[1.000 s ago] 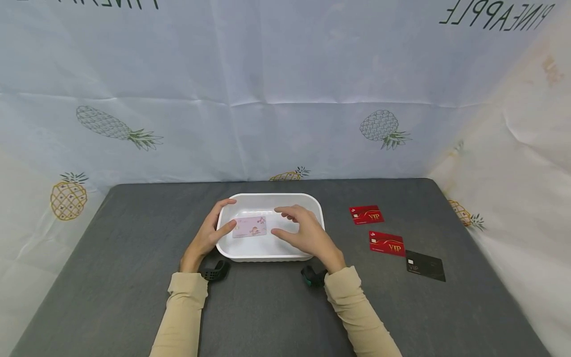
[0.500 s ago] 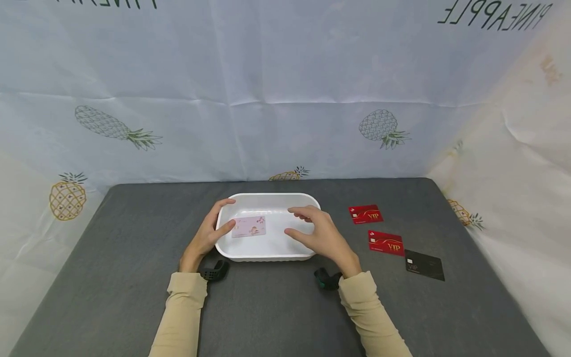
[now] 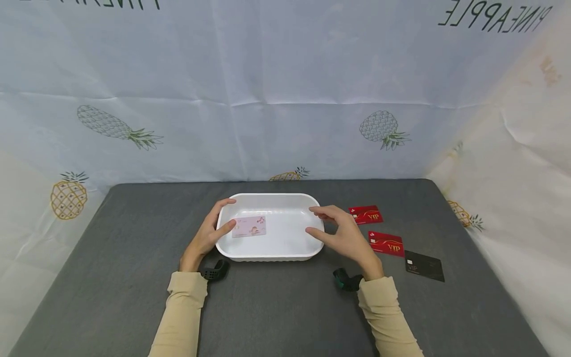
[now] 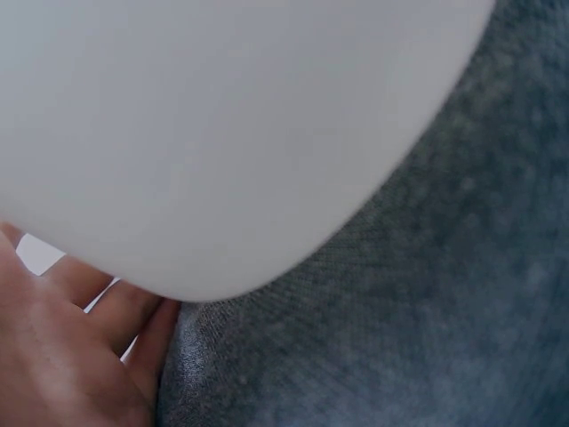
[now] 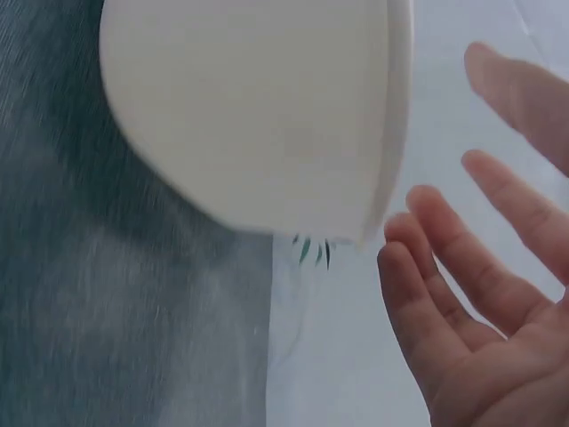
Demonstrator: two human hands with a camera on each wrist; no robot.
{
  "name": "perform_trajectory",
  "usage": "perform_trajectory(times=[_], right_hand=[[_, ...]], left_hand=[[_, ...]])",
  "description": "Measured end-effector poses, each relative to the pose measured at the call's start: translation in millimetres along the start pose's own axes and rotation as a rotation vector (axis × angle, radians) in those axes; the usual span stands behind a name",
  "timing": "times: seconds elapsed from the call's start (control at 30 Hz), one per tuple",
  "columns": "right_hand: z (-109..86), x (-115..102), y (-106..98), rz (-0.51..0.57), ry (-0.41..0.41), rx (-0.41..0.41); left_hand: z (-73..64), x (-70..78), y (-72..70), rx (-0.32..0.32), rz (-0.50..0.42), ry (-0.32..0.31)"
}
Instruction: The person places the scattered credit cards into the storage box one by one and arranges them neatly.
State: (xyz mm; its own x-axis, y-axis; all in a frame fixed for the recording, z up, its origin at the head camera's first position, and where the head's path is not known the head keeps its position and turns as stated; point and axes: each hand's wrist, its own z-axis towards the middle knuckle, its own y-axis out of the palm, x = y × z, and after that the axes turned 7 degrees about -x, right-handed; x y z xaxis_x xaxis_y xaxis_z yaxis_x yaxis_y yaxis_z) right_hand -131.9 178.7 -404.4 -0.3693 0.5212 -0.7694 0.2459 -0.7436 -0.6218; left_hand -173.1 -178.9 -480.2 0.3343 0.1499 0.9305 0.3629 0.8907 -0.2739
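Partly behind white tray (image 4: 240, 142), left-hand fingers (image 4: 124, 311).

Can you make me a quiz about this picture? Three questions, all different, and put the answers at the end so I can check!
1. Which card lies in the white tray?
A) a red one
B) the pink one
C) the black one

2. True or false: the right hand is holding a card.

3. Fill in the number: on the table, to the right of the tray, there are ___ red cards.

Key:
1. B
2. False; its fingers are apart and hold nothing.
3. two
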Motion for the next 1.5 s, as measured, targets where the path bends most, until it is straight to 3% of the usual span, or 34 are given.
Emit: perform_trajectory(times=[0.5, 1.03, 1.27, 1.5], right_hand=[[-22.6, 33, -34, -0.008, 0.073, 0.021], [-49.7, 57, -66, 0.005, 0.057, 0.000], [-65.1, 74, -78, -0.047, 0.150, -0.040], [-76.5, 93, -82, 0.015, 0.131, -0.032]], left_hand=[[0.6, -0.3, 0.0, 0.008, 0.011, -0.007], [0.6, -0.9, 0.7, -0.003, -0.006, -0.006], [0.3, 0.4, 1.6, -0.012, -0.024, 0.015], [-0.2, -0.3, 0.6, -0.016, -0.015, 0.014]])
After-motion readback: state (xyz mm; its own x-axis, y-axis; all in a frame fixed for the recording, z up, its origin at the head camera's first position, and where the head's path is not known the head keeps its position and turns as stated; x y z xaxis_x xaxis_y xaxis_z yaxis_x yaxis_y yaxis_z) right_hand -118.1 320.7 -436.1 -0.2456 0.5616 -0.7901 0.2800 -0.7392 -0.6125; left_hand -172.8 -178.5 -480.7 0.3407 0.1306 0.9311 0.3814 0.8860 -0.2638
